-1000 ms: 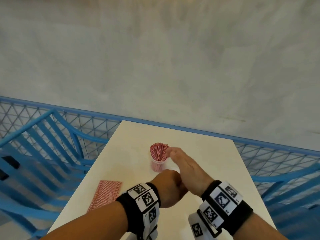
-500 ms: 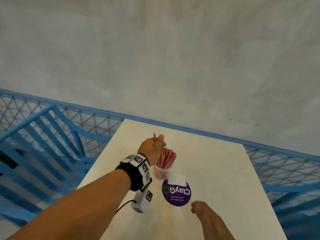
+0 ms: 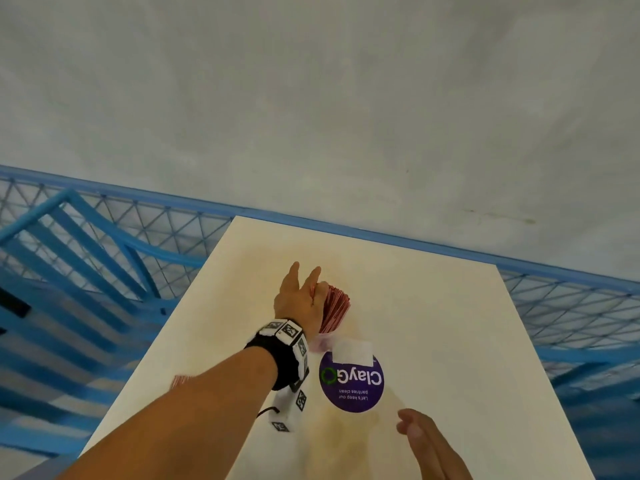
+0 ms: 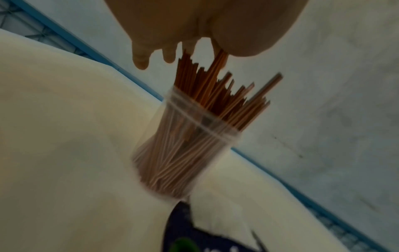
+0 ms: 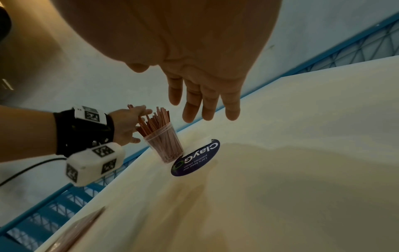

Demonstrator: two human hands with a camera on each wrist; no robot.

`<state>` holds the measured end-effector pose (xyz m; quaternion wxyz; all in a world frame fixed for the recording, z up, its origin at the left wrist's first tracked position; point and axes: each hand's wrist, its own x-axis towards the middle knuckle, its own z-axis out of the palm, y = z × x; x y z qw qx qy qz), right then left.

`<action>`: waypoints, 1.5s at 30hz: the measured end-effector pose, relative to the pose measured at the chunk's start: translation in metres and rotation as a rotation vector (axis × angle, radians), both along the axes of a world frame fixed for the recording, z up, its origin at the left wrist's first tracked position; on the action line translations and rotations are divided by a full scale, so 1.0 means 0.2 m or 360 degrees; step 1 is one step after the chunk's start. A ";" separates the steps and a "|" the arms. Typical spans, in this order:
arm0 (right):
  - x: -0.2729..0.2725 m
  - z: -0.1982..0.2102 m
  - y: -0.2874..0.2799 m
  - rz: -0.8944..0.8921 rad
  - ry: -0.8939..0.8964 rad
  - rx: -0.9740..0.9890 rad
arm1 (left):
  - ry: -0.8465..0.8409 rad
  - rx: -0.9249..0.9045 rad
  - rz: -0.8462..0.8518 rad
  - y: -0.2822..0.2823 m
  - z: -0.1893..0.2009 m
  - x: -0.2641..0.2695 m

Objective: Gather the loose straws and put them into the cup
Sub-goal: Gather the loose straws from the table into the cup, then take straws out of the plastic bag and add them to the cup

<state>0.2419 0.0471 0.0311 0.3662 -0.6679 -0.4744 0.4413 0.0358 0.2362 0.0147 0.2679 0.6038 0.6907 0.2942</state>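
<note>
A clear plastic cup packed with thin red straws stands mid-table, also in the left wrist view and the right wrist view. My left hand hovers over its left rim and pinches a few straws whose lower ends sit in the cup; two fingers point forward. A flat pile of loose straws lies near the table's left edge, mostly hidden by my forearm, and shows in the right wrist view. My right hand hangs open at the near right, holding nothing.
A round purple ClayGo sticker lies on the white table just in front of the cup. Blue chairs stand to the left, and a blue mesh railing runs behind the table and along its right.
The hands parted from beside the cup. My left hand carried a few straws over the cup and lowered them in. My right hand pulled back to the near right.
</note>
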 end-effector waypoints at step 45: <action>-0.54 -0.03 -0.10 0.0983 -0.0765 -0.0318 | 0.0492 -0.0849 0.0628 -0.83 -0.19 -0.96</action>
